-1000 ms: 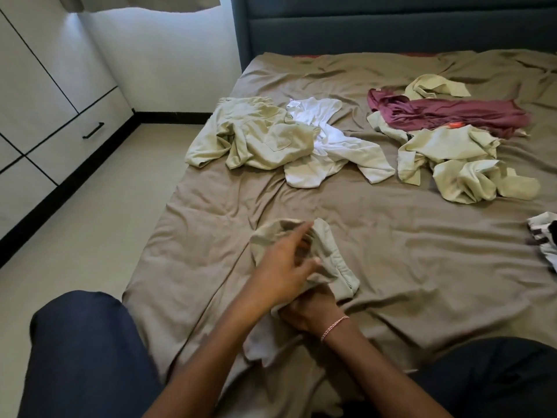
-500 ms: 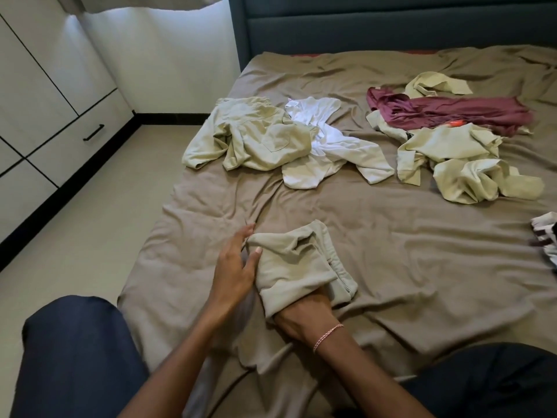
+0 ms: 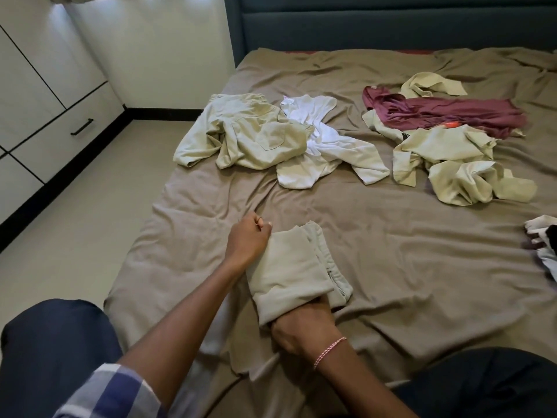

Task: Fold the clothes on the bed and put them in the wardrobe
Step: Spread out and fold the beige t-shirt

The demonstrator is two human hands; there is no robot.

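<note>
Hidden and cropped parts
The right grip (image 3: 301, 330) has its fingers buried under the folded garment (image 3: 289, 267); a striped cloth (image 3: 541, 226) is cut by the right edge, the wardrobe (image 3: 45, 101) by the left, and a small orange thing (image 3: 451, 124) is unidentifiable.

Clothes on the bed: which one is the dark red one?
The maroon garment, stretched out at the far right of the bed. The pale khaki pieces lie around it; it alone is dark red.
</note>
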